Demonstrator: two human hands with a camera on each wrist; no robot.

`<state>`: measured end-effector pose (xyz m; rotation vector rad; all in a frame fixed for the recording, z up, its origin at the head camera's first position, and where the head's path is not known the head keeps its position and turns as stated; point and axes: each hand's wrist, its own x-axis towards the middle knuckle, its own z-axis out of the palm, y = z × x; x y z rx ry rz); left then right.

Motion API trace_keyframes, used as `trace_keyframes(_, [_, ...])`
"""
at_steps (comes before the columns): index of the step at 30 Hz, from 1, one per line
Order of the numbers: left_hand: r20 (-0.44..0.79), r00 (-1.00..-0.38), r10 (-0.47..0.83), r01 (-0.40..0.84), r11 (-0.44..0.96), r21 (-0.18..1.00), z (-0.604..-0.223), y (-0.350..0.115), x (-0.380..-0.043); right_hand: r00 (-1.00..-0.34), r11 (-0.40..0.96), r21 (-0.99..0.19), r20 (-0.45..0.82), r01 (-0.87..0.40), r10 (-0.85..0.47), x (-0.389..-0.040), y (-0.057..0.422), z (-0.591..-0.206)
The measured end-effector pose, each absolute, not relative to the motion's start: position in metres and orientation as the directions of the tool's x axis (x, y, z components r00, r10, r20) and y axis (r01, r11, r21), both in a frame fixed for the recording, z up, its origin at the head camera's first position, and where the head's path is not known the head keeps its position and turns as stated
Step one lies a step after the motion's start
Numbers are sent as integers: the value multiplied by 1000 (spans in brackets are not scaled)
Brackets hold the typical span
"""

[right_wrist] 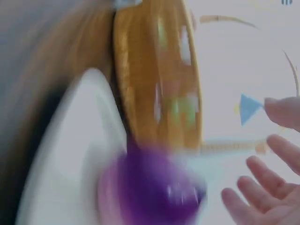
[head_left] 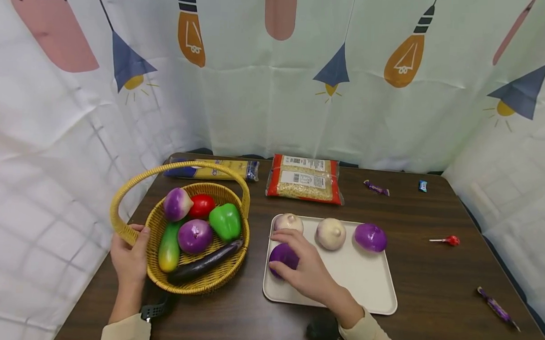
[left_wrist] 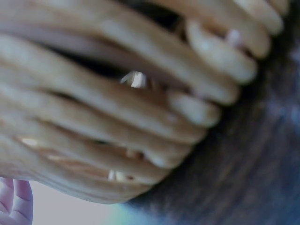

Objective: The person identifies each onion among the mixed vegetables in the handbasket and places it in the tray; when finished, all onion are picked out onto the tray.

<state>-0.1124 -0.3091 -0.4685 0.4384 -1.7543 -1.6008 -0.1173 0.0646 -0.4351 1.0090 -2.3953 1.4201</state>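
Note:
My left hand (head_left: 132, 250) holds the yellow wicker basket (head_left: 214, 283) by the left foot of its arched handle. Inside lie a purple-and-white onion (head_left: 176, 204), a tomato (head_left: 202, 206), a green bell pepper (head_left: 225, 222), a purple onion (head_left: 195, 236), a green-yellow cucumber (head_left: 169, 251) and an eggplant (head_left: 206, 262). Weave fills the left wrist view. Over the white tray (head_left: 363, 288) my right hand (head_left: 307, 269) reaches across another purple onion (head_left: 282, 256), thumb and fingers spread around it. The right wrist view shows those fingers (right_wrist: 269, 176) apart from the blurred onion (right_wrist: 154, 187).
Two whitish onions (head_left: 331, 234) and a purple one (head_left: 370, 237) also lie on the tray. Behind are a grain bag (head_left: 304, 179) and a yellow-blue packet (head_left: 214, 169). To the right lie a red lollipop (head_left: 453, 240) and several wrapped sweets (head_left: 497, 309). Patterned curtains (head_left: 275, 105) enclose the table.

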Motion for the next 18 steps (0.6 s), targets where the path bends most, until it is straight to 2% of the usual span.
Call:
trace_keyframes(5, [266, -678, -685, 199, 178, 964, -472, -310, -112, -660, 119, -720, 541, -684, -520, -110, 6, -437])
trace_keyframes(8, [274, -667, -693, 202, 186, 962, -476, -310, -111, -638, 50, -760, 507, -648, -579, -110, -27, -439])
trace_keyframes(13, [310, -660, -684, 250, 190, 950, -470, -304, -109, -707, 100, -871, 318, -481, -632, -123, -64, -434])
trace_keyframes(18, [340, -651, -679, 271, 210, 939, -456, -298, -106, -784, 257, -892, 153, -372, -602, -141, -88, -430])
